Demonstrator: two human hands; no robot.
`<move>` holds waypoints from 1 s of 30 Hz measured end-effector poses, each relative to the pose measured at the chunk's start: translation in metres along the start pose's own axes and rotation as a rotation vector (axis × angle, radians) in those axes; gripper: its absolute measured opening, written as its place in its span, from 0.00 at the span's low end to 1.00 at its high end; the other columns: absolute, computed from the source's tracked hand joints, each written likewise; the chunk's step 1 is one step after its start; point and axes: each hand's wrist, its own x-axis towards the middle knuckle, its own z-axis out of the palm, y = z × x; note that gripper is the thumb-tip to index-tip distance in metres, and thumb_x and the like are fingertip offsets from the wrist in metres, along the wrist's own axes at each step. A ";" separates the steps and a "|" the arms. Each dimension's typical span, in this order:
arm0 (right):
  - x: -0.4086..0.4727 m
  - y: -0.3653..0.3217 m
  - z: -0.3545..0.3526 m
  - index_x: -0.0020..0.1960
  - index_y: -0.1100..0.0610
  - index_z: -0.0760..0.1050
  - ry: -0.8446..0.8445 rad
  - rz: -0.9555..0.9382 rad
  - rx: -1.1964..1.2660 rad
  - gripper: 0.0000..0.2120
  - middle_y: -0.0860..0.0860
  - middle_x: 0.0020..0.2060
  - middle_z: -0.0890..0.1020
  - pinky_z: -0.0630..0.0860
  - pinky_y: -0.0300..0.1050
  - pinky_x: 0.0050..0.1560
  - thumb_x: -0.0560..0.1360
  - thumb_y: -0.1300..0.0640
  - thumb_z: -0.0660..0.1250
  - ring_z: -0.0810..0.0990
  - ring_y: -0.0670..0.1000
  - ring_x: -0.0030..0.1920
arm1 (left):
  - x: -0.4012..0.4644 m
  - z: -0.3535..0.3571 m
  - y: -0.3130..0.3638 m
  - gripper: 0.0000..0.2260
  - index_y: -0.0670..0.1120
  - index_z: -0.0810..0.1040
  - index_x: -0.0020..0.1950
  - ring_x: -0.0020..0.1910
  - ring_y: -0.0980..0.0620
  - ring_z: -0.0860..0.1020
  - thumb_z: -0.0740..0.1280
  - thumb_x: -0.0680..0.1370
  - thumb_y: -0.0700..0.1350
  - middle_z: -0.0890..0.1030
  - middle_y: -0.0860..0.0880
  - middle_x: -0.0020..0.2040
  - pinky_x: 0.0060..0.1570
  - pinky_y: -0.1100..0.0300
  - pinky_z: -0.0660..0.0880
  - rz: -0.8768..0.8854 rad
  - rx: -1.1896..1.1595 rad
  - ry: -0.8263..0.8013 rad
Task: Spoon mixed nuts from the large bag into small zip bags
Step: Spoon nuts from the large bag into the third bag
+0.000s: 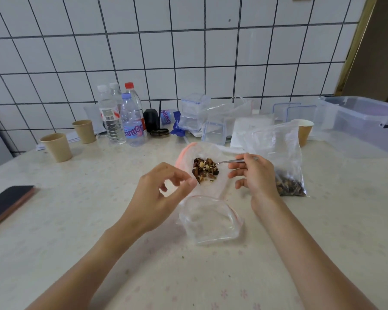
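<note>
Head view: left hand [159,193] pinches rim of small clear pink-zip bag [202,175], keeping mouth wide for filling. Right hand [253,175] grips thin metal spoon [231,161] w/ heaped mixed nuts [205,170] over that opening. Large clear nut bag [278,157] stands just right, within reach; empty clear zip bag [211,220] lies nearer.

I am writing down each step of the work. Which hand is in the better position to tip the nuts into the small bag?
The right hand. It already holds the spoon, loaded with nuts, at the small zip bag, whose edge the left hand pinches.
</note>
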 end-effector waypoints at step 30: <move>-0.034 -0.037 -0.025 0.41 0.51 0.79 -0.600 -0.453 -0.407 0.15 0.52 0.30 0.79 0.71 0.44 0.33 0.82 0.50 0.59 0.76 0.55 0.33 | -0.009 -0.002 -0.005 0.10 0.46 0.85 0.38 0.23 0.50 0.70 0.73 0.78 0.46 0.76 0.47 0.28 0.24 0.63 0.68 -0.651 -0.238 -0.281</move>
